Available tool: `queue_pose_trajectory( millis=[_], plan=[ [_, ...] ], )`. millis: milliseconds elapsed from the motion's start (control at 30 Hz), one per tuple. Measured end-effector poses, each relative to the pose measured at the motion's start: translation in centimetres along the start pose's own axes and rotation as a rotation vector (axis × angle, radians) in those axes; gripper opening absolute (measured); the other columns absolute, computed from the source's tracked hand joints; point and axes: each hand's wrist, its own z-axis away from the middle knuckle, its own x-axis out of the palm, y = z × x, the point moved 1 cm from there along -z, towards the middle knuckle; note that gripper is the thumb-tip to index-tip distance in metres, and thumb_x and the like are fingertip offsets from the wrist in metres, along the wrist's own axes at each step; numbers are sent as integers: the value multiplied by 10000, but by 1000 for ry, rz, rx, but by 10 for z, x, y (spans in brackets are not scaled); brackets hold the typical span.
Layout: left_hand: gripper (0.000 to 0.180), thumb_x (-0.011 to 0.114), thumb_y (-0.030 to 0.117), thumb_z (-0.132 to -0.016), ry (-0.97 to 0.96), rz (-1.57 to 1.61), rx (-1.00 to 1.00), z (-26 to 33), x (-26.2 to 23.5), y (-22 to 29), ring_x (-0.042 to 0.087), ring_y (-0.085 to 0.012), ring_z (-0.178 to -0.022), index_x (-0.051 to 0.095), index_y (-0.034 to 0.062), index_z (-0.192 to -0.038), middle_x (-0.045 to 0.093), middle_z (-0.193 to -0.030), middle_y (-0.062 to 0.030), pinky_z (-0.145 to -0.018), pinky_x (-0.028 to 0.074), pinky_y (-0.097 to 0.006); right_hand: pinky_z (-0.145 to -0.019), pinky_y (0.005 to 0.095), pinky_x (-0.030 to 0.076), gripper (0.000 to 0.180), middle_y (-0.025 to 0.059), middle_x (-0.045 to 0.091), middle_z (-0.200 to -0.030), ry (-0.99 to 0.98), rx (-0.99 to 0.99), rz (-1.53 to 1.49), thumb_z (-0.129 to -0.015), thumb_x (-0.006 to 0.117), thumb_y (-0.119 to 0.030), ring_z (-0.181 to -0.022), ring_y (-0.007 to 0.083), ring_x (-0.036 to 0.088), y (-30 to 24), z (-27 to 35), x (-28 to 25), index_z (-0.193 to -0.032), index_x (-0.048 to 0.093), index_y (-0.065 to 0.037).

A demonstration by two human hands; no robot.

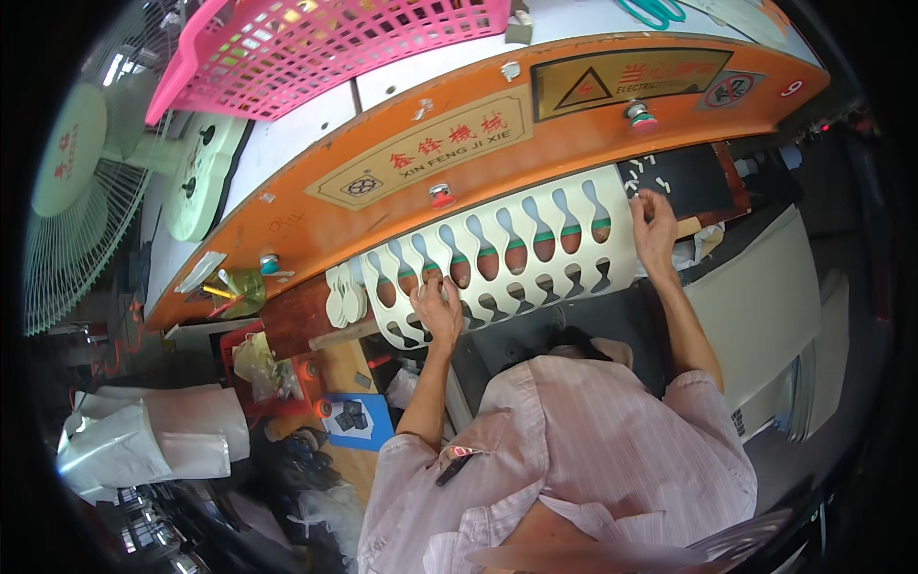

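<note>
A cream-white sheet [612, 251] with rows of sole-shaped cutouts lies across the work surface of an orange machine. Reddish brown, blue-grey and a green strip show through its holes. On the left part of the sheet rests my left hand [437, 308], fingers apart and bent down onto it. My right hand [654, 230] is raised beside the sheet's right edge, its fingers curled toward the thumb; what they hold, if anything, is too small to make out. Past the sheet's left end sits a small stack of cut cream sole shapes [345, 297].
The orange machine beam [382, 158] with red-topped buttons runs along the far side. Above it stands a pink basket [316, 53], with a green fan [72, 153] at left. Small white scraps [643, 172] lie on a dark board at right. Large pale sheets [755, 297] lean nearby.
</note>
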Motion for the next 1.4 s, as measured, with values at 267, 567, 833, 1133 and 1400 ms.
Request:
queue_pose_trajectory(
  millis=[267,567,833,1133,1400],
  plan=[
    [166,675,166,-955,7,32,-65,24,-15,8,646,-323,-779,736,17,-994,678,-778,-135,-938,446,-444,-865,459,465,334,153,736,-857,-125,67,170,-1025,642,-318,-861,347,691,33,60,-6,-1059,711,7],
    [211,618,197,-986,-103,66,-145,35,-21,2,641,-362,-762,686,6,-928,663,-747,-157,-920,417,-448,-874,477,437,336,158,729,-868,-158,-29,170,-1061,563,-324,-889,372,679,48,70,3,-1019,709,-24],
    [186,649,78,-954,-40,124,-114,74,-23,-21,632,-330,-917,682,-4,-1118,674,-909,-142,-1108,370,-504,-879,490,501,322,181,728,-972,-209,250,161,-956,724,-239,-920,369,685,49,82,53,-1149,695,17],
    [680,701,130,-919,-204,174,-156,-63,14,-16,387,-430,-1477,442,-34,-1525,475,-1542,-262,-1246,258,-509,-1124,475,452,862,261,504,-1495,-691,-389,-84,-762,899,-279,-1338,441,510,-113,89,206,-1447,490,48],
    [721,652,123,-963,-470,204,-185,-64,43,-31,298,-416,-1551,342,-20,-1598,389,-1634,-235,-1274,202,-527,-1015,462,514,713,222,644,-1275,-869,-167,-277,-764,856,-171,-1158,408,615,-103,90,222,-1380,548,16]
  ],
)
